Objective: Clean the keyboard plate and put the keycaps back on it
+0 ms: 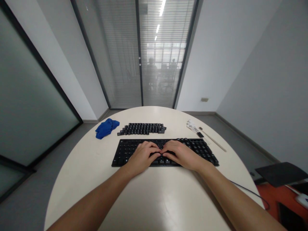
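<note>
A black keyboard (168, 163) lies flat on the table, with most of the key places in its main block bare and the number pad at its right still capped. Over the middle of the keyboard, my left hand (142, 156) and my right hand (182, 154) come together, fingertips nearly touching. Both have curled fingers, with thumb and forefinger drawn close in a pinch. What lies between the fingertips is too small and covered to make out. Loose black keycaps (141, 129) stand in rows just behind the keyboard.
The round cream table (149, 202) carries a crumpled blue cloth (106, 128) at the left. A thin brush-like stick (214, 140), a clear plastic bag (192, 125) and a small black piece (200, 134) lie at the right. A cable (247, 190) crosses the right edge.
</note>
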The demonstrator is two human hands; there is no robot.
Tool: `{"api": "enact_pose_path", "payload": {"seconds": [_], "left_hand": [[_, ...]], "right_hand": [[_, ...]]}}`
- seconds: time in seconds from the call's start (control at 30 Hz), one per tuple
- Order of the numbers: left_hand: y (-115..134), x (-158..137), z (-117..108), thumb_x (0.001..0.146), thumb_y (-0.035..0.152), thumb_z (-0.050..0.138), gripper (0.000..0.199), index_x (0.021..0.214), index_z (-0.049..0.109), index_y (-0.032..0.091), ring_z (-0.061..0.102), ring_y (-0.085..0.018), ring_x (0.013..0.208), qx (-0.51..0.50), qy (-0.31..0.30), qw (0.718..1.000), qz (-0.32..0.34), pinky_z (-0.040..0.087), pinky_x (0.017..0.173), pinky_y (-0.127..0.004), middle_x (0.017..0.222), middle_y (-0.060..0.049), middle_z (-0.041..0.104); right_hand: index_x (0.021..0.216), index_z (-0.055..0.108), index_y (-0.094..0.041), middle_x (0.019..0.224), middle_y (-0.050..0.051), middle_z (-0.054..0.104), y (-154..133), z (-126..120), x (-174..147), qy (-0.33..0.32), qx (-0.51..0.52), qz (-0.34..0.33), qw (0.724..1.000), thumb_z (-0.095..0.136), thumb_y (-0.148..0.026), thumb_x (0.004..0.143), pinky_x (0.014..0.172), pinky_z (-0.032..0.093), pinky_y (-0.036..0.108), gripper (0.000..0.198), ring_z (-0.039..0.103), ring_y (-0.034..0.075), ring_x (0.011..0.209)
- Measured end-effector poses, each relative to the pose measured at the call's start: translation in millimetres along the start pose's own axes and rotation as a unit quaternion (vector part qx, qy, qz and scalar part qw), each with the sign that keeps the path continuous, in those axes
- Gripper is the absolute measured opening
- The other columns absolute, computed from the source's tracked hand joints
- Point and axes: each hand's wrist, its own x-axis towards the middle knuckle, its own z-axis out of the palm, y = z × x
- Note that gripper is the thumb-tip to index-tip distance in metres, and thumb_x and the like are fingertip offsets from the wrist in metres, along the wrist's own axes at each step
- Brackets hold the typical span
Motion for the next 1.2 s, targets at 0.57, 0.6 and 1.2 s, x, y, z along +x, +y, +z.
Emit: {"api": "enact_pose_path", "payload": {"seconds": [0.57, 0.6, 1.2], "left_hand": [[2.2, 0.3, -2.5, 0.098, 0.034, 0.061, 0.018, 0.108, 0.075, 0.031, 0.057, -0.022, 0.110, -0.009, 0.003, 1.000, -0.003, 0.042, 0.095, -0.039, 0.114, -0.001, 0.068], [2.5, 0.5, -2.8, 0.098, 0.034, 0.062, 0.017, 0.108, 0.075, 0.031, 0.057, -0.022, 0.110, -0.011, 0.002, 1.000, -0.004, 0.042, 0.095, -0.039, 0.114, 0.000, 0.069], [4.7, -0.7, -2.0, 0.094, 0.035, 0.066, 0.014, 0.104, 0.075, 0.028, 0.056, -0.024, 0.108, -0.006, 0.003, 1.000, -0.001, 0.041, 0.095, -0.040, 0.106, -0.001, 0.071]], "right_hand": [[0.105, 0.072, -0.021, 0.101, 0.006, 0.072, -0.3, -1.4, -1.3, -0.005, 0.010, 0.011, 1.000, 0.059, -0.028, 0.098, 0.089, 0.049, 0.033, 0.016, 0.064, 0.020, 0.097], [0.105, 0.072, -0.021, 0.100, 0.006, 0.072, -0.6, -1.5, -1.2, -0.004, 0.010, 0.011, 1.000, 0.059, -0.028, 0.099, 0.089, 0.049, 0.033, 0.016, 0.064, 0.020, 0.097], [0.098, 0.073, -0.022, 0.097, 0.006, 0.074, -2.0, -4.7, -0.8, -0.012, 0.018, 0.001, 1.000, 0.062, -0.028, 0.096, 0.087, 0.049, 0.033, 0.013, 0.065, 0.019, 0.095]]}}
